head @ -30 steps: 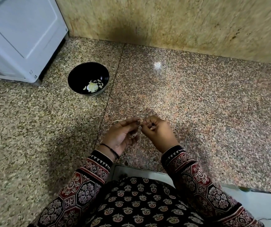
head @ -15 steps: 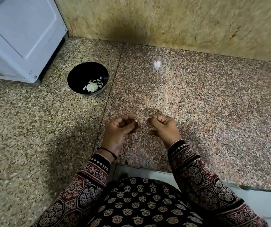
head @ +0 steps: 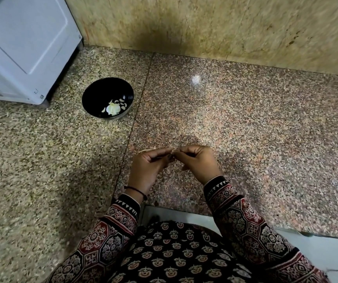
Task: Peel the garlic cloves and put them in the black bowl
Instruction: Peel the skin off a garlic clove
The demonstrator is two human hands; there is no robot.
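Above the table (head: 245,139), the left grip (head: 149,166) and right grip (head: 198,162) pinch one small garlic clove (head: 173,155) between curled fingertips; peeling appears unfinished. Several peeled cloves (head: 122,104) lie in the black bowl (head: 91,94), well apart.

Single view, worn on the head, wide-angle, looking forward and steeply down onto the speckled surface (head: 255,139). Close in, with patterned sleeves (head: 245,223) at the lower edge and the back wall (head: 204,23) across the top.
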